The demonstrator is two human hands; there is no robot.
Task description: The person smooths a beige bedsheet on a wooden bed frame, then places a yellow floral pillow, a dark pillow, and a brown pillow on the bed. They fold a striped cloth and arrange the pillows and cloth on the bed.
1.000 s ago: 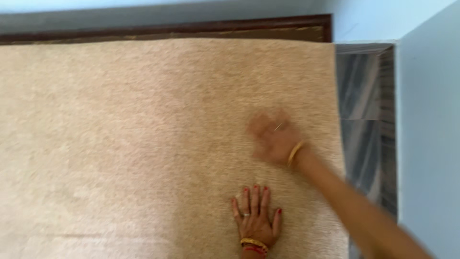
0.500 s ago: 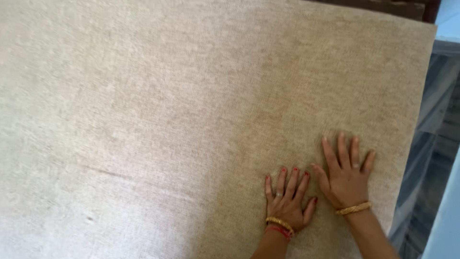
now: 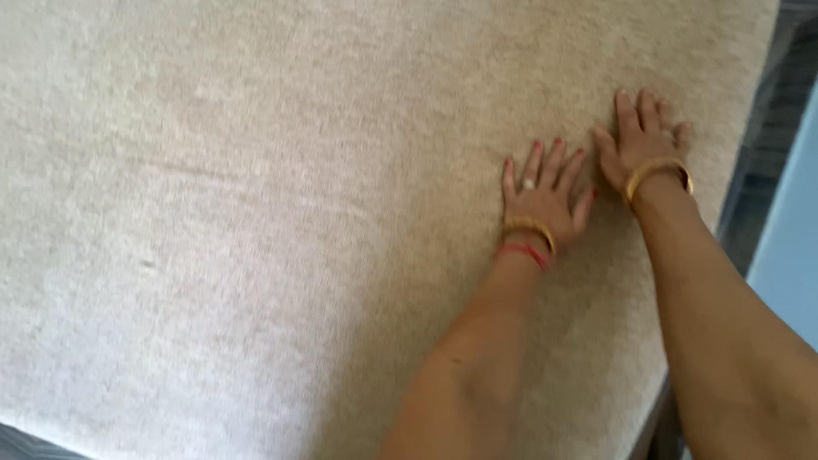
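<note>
**Both palms flat on a beige woven sheet**

A beige woven bed sheet [image 3: 281,213] fills nearly the whole view, spread smooth under both hands and running far out to the left of the fingers. Just beyond the right fingertips its edge drops away to a strip of grey floor [image 3: 767,153] and a pale blue wall [image 3: 792,255].

The right hand [image 3: 645,146] lies palm down near that edge, fingers straight and close together, holding nothing; a gold bangle [image 3: 658,173] circles its wrist.

The left hand [image 3: 545,194] lies flat just beside it, thumb nearly touching the right hand, fingers slightly fanned and empty. It wears a ring [image 3: 528,183], a gold bracelet [image 3: 530,230] and a red thread [image 3: 524,252].
</note>
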